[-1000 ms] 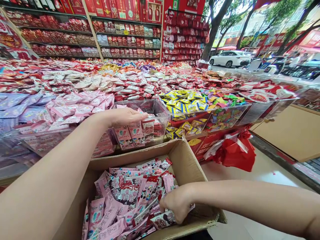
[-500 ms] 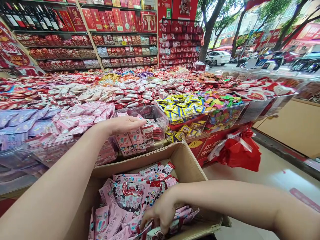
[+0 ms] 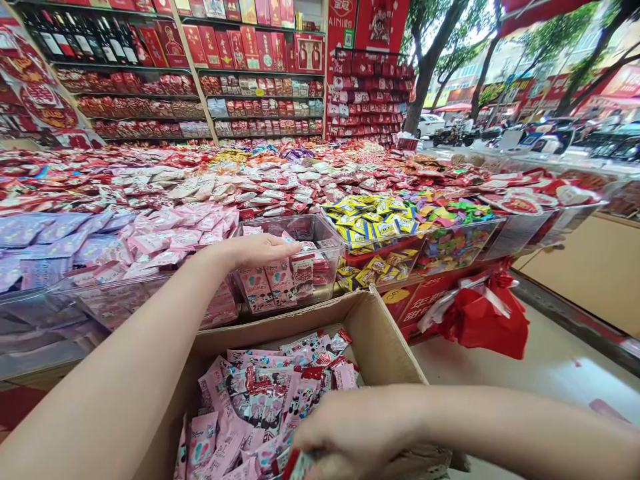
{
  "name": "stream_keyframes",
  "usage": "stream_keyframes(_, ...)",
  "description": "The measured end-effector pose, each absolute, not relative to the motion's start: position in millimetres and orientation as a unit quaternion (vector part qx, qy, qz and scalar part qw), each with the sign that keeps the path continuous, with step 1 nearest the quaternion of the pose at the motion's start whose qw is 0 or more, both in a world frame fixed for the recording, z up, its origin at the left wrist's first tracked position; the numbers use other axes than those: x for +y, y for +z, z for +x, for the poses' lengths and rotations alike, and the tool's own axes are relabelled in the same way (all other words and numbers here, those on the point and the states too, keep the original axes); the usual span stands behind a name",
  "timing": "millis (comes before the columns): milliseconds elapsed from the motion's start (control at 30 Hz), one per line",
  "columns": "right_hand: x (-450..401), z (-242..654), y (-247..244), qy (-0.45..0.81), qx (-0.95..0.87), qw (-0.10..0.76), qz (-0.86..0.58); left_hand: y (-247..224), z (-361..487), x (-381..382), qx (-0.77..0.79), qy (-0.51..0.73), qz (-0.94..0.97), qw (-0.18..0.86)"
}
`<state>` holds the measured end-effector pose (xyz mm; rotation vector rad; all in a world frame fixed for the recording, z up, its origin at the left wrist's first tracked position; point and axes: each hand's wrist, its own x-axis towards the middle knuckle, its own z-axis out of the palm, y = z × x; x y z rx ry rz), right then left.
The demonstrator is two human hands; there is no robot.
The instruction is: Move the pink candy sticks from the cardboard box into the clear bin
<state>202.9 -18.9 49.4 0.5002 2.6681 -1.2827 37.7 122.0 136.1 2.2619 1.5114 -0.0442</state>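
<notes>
Since the earlier frame the right hand point(image 3: 357, 430) has moved to the right and closer to the camera, its spread fingers now drawn together, while the left hand point(image 3: 260, 252) stays where it was at the bin. The right hand is blurred, curled around a small packet point(image 3: 298, 463) with red and pale green on it that shows below its fingers near the lower edge of the view; whether it holds more, I cannot tell. The left hand reaches forward palm down, fingers straight and close together, over the front of a clear bin point(image 3: 327, 270). Its underside is hidden, so I cannot tell whether it grips the rim.

Under the right hand, a cardboard box point(image 3: 395, 343) holds a loose heap of pink and red packets point(image 3: 240, 417), many with cartoon prints, lying every which way. The clear bin stands just beyond the box; pink packets point(image 3: 257, 287) stand upright against its front wall, and its back part is only partly filled.

To the left of that bin are heaped pink sachets point(image 3: 175, 230) and then lavender sachets point(image 3: 55, 233); to the right, yellow and blue sweets point(image 3: 383, 220) and a bin of multicoloured sweets point(image 3: 445, 240). A red plastic bag point(image 3: 493, 323) hangs below them. Farther off, stocked shelves point(image 3: 265, 97) carry bottles point(image 3: 90, 40) and red boxes, with trees point(image 3: 427, 63) and a street to the right.
</notes>
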Motion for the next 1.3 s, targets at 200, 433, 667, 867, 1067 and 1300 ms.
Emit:
stream_keyframes(200, 46.2, 241.1, 146.5, -0.343, 0.807, -0.363, 0.317, 134.1, 34.3, 125.3, 0.526, -0.005, 0.820, 0.223)
stream_keyframes(433, 130.1, 235.5, 155.0, -0.210, 0.844, -0.316, 0.380, 136.3, 32.5, 122.2, 0.489, 0.003, 0.841, 0.231)
stream_keyframes(667, 146.3, 208.1, 140.3, -0.414, 0.812, -0.096, 0.400, 134.7, 29.0, 127.0, 0.481, -0.001, 0.848, 0.224)
stream_keyframes(867, 158.7, 199.6, 135.4, -0.497, 0.769, -0.024, 0.401, 133.3, 28.8, 129.4, 0.475, 0.001, 0.850, 0.228)
stream_keyframes(1067, 162.6, 199.0, 139.2, -0.535, 0.737, 0.015, 0.412, 132.3, 28.9, 128.9, 0.484, 0.007, 0.845, 0.228)
stream_keyframes(1300, 158.6, 196.2, 148.6, -0.563, 0.720, 0.074, 0.399, 132.7, 28.5, 129.1, 0.478, 0.011, 0.845, 0.237)
